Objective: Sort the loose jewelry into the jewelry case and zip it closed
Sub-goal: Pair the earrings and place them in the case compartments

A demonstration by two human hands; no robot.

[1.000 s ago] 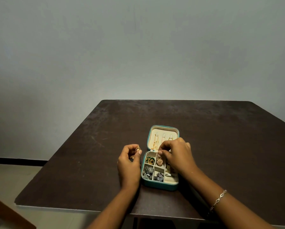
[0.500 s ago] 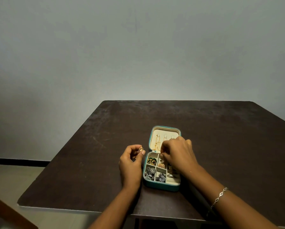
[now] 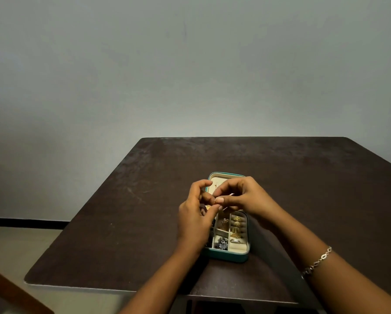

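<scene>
Sorting looked midway: above the open teal jewelry case [image 3: 226,257] on the table [image 3: 122,223], the left hand [image 3: 195,223] pinched a small gold earring [image 3: 207,207] while the right hand [image 3: 249,198] pinched its tip, likely to take and lower it into a free compartment

Silver chain bracelet [image 3: 317,261], bare forearms

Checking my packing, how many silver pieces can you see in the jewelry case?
2: a silver cluster in the near middle compartment and a silver ring right of it. The left hand covers the left column of the jewelry case, so more may be hidden.
</scene>
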